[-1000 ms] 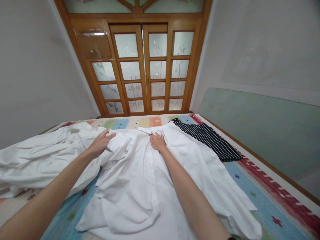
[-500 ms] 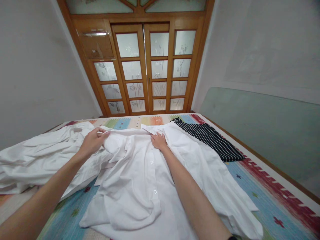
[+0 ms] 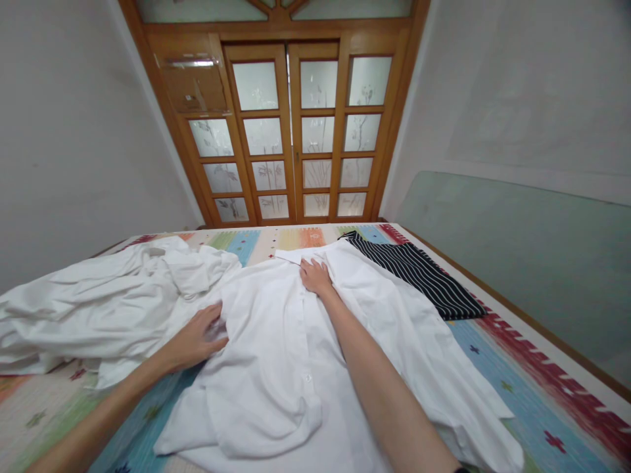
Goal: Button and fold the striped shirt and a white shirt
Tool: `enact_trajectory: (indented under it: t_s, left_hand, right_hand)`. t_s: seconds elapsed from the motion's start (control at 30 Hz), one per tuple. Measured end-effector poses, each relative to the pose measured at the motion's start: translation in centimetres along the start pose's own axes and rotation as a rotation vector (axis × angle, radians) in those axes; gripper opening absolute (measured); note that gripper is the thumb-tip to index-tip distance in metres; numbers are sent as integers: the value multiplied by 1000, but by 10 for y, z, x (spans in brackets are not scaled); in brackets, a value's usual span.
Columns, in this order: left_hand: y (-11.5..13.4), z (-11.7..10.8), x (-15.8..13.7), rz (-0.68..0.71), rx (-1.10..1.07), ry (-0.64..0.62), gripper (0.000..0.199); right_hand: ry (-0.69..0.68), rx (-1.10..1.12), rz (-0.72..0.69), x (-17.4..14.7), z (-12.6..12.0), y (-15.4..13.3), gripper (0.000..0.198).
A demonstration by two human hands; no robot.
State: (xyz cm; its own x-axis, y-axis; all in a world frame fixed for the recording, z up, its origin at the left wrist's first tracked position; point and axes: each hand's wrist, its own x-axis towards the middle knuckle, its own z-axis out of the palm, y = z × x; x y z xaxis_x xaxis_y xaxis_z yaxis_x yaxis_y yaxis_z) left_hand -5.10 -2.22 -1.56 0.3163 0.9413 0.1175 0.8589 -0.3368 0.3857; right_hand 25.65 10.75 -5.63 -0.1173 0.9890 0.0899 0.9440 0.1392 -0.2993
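Note:
A white button-up shirt [image 3: 266,348] lies spread in front of me, its collar at the far end and its button strip down the middle. My right hand [image 3: 315,276] rests on it just below the collar, fingers spread on the cloth. At the shirt's left edge is my left hand [image 3: 200,338], thumb and fingers apart. Its fingertips are against or very close to the fabric; whether they touch I cannot tell. Beyond that hand, a second white garment [image 3: 123,295] lies rumpled on the left.
Black cloth with white stripes [image 3: 419,269] lies folded at the far right. Everything rests on a multicoloured patterned cover [image 3: 493,368]. A pale green panel [image 3: 517,243] borders the right side, and wooden glass-paned doors [image 3: 290,131] stand at the back.
My left hand has let go of the shirt's far left part and come down and nearer along its left edge. That shoulder now lies flatter. My right hand has stayed near the collar.

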Motion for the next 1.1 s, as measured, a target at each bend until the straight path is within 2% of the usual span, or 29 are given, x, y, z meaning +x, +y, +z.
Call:
enact_trajectory:
  t_s: [0.07,0.1,0.23,0.3,0.37,0.47,0.6,0.7,0.87,0.97,1.1]
  left_hand:
    - [-2,10,-2,10,98,39,55]
    - [-2,13,-1,0,139,48,53]
    - [5,13,8,-43,177,61,29]
    - [10,4,12,-30,61,62,24]
    - [15,-10,16,-32,-119,79,28]
    - [22,-36,19,-115,-333,152,39]
    - [37,-64,21,-172,-553,249,37]
    - [50,-70,23,-176,-686,290,37]
    - [61,-58,31,-207,-863,393,40]
    - [58,-47,37,-319,-831,357,46]
    - [49,-28,32,-519,-613,66,59]
  right_hand:
    - [-7,5,5,1,1,0,51]
    - [-7,7,6,1,1,1,51]
    - [5,13,0,0,1,1,51]
    - [5,14,0,0,0,1,51]
    - [5,12,3,0,0,1,51]
    - [22,4,-7,0,1,1,50]
    - [39,5,-13,1,3,2,48]
    - [41,5,-9,1,2,1,47]
    - [36,0,-14,0,1,1,48]
    - [28,-2,-12,-1,1,1,48]
    - [1,-9,-4,-1,0,0,50]
